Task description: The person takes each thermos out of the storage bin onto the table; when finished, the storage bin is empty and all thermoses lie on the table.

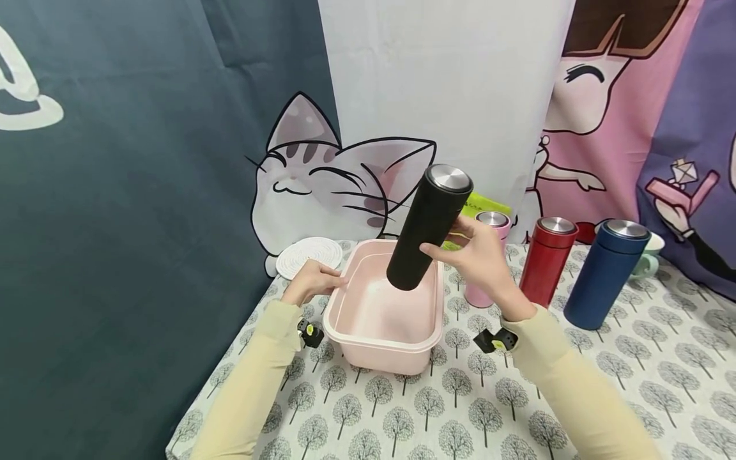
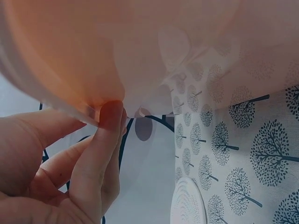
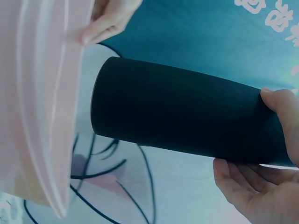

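**Black flask tilts over the pink tub**

From the head view, the right hand (image 1: 474, 255) wraps the black flask (image 1: 428, 227) around its middle, holding it tilted above the pink tub (image 1: 351, 332), base low over the hollow. The left hand (image 1: 313, 280) steadies the tub's far-left rim. Pink (image 1: 489, 255), red (image 1: 547, 259) and blue (image 1: 604, 275) flasks stand just beside.

The left wrist view shows fingertips (image 2: 110, 116) pinching the tub's thin lip (image 2: 70, 109).

The right wrist view shows thumb (image 3: 282, 105) and fingers clasping the flask (image 3: 177, 112). It looks rigid, smooth, probably weighty; mid-body seems the safest hold.
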A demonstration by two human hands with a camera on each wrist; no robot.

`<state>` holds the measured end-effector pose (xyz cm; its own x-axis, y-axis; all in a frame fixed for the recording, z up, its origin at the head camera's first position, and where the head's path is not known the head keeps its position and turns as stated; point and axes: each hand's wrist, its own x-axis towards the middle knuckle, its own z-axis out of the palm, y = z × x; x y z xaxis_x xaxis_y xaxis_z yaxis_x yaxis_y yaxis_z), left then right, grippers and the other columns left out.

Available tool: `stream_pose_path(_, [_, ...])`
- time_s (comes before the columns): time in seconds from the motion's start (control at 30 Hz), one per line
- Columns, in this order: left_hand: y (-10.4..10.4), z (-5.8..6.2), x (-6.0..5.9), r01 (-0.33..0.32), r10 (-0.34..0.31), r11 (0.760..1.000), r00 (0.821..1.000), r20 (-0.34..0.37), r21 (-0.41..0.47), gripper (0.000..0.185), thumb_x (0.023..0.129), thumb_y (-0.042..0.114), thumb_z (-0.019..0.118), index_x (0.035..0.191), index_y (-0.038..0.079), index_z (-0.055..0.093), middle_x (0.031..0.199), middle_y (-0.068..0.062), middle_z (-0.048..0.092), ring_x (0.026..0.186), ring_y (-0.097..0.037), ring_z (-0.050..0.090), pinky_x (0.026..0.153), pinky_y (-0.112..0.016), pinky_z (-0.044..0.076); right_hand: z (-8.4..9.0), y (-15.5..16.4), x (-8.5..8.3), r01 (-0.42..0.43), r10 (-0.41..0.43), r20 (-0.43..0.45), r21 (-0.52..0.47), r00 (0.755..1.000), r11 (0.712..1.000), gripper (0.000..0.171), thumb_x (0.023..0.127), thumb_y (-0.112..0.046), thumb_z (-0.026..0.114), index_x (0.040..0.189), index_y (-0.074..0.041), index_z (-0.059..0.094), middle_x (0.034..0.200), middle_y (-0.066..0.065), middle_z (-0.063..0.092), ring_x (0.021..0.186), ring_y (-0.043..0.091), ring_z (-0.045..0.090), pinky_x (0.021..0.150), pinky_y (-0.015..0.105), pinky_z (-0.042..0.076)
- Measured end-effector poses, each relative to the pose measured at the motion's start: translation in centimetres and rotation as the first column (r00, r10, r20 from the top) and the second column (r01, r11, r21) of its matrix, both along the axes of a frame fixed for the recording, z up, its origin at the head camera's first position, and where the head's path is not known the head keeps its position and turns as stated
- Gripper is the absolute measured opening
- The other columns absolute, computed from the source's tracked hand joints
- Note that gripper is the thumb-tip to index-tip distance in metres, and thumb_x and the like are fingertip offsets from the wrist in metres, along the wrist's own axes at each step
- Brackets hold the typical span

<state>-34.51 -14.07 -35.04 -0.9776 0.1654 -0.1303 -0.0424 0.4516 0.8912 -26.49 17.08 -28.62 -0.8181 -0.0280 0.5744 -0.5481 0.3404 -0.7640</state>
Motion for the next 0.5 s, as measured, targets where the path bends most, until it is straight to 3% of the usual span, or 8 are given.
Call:
stream_pose_path(0.2, [0.0,0.1,0.0,-0.007,0.007,1.000,1.000,0.021,0.003,0.036,0.087,0.006,0.073,0.118,-0.011,0.064,0.116,-0.028,0.066,0.095,-0.032,0.072,0.084,-0.034,0.062,1.1,1.4,2.1,0.030,-0.028,-0.072,0.018,0.997,0.999,0.049,0.073,-0.012,0.087,0.118,-0.009,0.068,0.105,0.009,0.073,0.093,0.007,0.071,0.086,0.019,0.059])
stream_pose_path(0.5, [0.0,0.2,-0.1,-0.013,0.012,1.000,1.000,0.017,0.014,0.034,0.087,0.005,0.073,0.115,-0.012,0.065,0.113,-0.028,0.067,0.091,-0.030,0.073,0.083,-0.035,0.062,1.4,3.8,4.7,0.175,-0.173,-0.033,0.069,0.984,0.982,0.044,0.072,-0.021,0.089,0.112,-0.018,0.071,0.094,-0.011,0.073,0.089,0.001,0.069,0.082,0.012,0.057])
